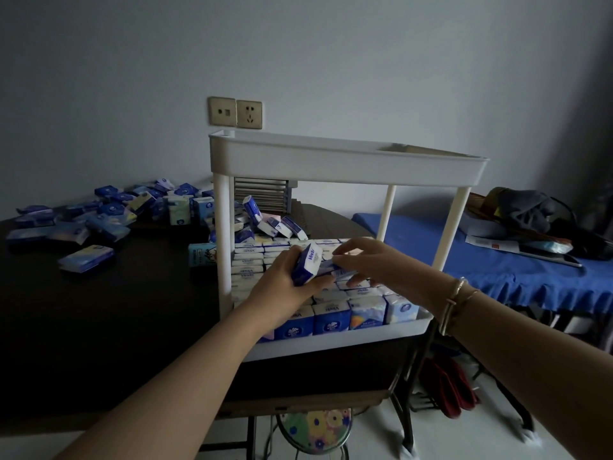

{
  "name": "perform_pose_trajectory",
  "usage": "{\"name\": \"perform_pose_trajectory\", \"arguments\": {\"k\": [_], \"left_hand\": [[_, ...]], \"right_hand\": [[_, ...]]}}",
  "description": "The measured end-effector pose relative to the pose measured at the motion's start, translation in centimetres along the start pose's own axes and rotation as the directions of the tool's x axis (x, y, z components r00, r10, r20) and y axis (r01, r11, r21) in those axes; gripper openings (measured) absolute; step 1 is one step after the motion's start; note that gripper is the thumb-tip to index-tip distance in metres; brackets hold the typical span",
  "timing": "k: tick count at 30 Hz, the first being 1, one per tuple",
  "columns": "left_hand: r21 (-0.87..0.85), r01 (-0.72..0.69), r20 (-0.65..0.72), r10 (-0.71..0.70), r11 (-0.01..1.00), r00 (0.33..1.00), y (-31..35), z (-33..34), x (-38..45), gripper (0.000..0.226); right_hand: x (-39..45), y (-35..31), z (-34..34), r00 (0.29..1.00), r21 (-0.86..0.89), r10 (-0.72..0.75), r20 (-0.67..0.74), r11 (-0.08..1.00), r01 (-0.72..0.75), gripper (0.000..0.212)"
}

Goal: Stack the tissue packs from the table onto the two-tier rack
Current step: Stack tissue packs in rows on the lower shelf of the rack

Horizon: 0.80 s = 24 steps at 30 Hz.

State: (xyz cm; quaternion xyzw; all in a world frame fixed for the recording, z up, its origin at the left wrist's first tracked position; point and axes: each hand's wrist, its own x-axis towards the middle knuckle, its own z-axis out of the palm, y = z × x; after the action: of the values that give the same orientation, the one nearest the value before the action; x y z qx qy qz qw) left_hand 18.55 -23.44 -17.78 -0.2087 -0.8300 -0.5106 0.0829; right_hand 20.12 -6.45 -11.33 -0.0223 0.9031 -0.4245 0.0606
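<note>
A white two-tier rack (pixel 348 162) stands on the dark table (pixel 99 310). Its lower tier holds several rows of blue-and-white tissue packs (pixel 333 318); the top tier looks bare. My left hand (pixel 282 280) grips a blue-and-white tissue pack (pixel 306 263), tilted, just above the lower tier's packs. My right hand (pixel 361 260) reaches in from the right and pinches another pack (pixel 333 268) next to it, partly hidden by the fingers. Several loose packs (pixel 99 220) lie scattered on the table to the left and behind the rack.
A blue-covered bed (pixel 497 263) with a dark bag (pixel 530 214) and papers stands right of the table. A flowered stool (pixel 315 429) sits under the table's front edge. Wall sockets (pixel 235 112) are behind the rack. Red slippers (pixel 444 386) lie on the floor.
</note>
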Motion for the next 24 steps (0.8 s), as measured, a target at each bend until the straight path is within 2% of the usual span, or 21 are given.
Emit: {"name": "perform_pose_trajectory", "arguments": {"k": [3, 4, 5, 6, 7, 8, 9, 11, 14, 15, 18, 21, 24], "left_hand": [[-0.020, -0.014, 0.015, 0.014, 1.000, 1.000, -0.1, -0.1, -0.1, 0.043], [-0.024, -0.006, 0.020, 0.007, 1.000, 1.000, 0.0, -0.1, -0.1, 0.044], [-0.016, 0.008, 0.025, -0.008, 1.000, 1.000, 0.0, -0.1, 0.0, 0.044], [0.003, 0.025, 0.027, -0.025, 1.000, 0.999, 0.0, -0.1, 0.0, 0.043], [0.024, 0.038, 0.028, -0.039, 0.999, 0.999, 0.0, -0.1, 0.1, 0.043], [0.034, 0.049, 0.031, -0.050, 0.998, 0.998, 0.0, -0.1, 0.1, 0.041], [0.034, 0.057, 0.031, -0.058, 0.998, 0.998, 0.1, -0.1, 0.1, 0.039], [0.031, 0.070, 0.030, -0.071, 0.997, 0.997, 0.2, -0.1, 0.0, 0.037], [0.043, 0.072, 0.020, -0.073, 0.997, 0.997, 0.3, -0.1, 0.0, 0.029], [0.050, 0.074, 0.015, -0.074, 0.996, 0.997, 0.3, -0.1, 0.0, 0.028], [0.073, 0.071, 0.015, -0.072, 0.995, 0.997, 0.2, -0.2, -0.1, 0.035], [0.085, 0.050, 0.019, -0.052, 0.995, 0.998, 0.3, -0.3, -0.3, 0.038], [0.096, 0.045, 0.013, -0.046, 0.994, 0.999, 0.5, -0.3, -0.4, 0.040]], "right_hand": [[0.2, 0.2, -0.2, 0.998, 0.280, 0.058, 0.014, 0.958, -0.060, 0.030], [0.2, 0.3, -0.5, 0.999, 0.252, 0.028, -0.047, 0.968, -0.015, 0.033], [0.2, 0.2, -0.9, 0.986, 0.120, -0.041, -0.159, 0.991, 0.060, 0.034], [0.2, 0.3, -1.5, 0.943, -0.111, -0.154, -0.295, 0.986, 0.126, 0.035], [-0.1, 0.2, -2.2, 0.873, -0.370, -0.291, -0.391, 0.919, 0.140, 0.037], [-0.3, 0.3, -3.0, 0.814, -0.585, -0.408, -0.413, 0.804, 0.106, 0.041], [-0.5, 0.4, -3.7, 0.785, -0.727, -0.479, -0.393, 0.684, 0.053, 0.042], [-0.8, 1.0, -4.9, 0.809, -0.855, -0.481, -0.339, 0.517, -0.051, 0.038], [-1.1, 1.6, -5.0, 0.917, -0.903, -0.287, -0.275, 0.404, -0.145, 0.024], [-1.2, 1.8, -4.7, 0.937, -0.899, -0.225, -0.266, 0.410, -0.157, 0.018], [-0.7, 2.8, -3.6, 0.945, -0.817, -0.157, -0.287, 0.555, -0.156, 0.007], [0.3, 3.9, -2.9, 0.929, -0.692, -0.119, -0.350, 0.701, -0.171, 0.014], [0.8, 3.9, -2.6, 0.941, -0.626, -0.011, -0.337, 0.749, -0.216, 0.011]]}}
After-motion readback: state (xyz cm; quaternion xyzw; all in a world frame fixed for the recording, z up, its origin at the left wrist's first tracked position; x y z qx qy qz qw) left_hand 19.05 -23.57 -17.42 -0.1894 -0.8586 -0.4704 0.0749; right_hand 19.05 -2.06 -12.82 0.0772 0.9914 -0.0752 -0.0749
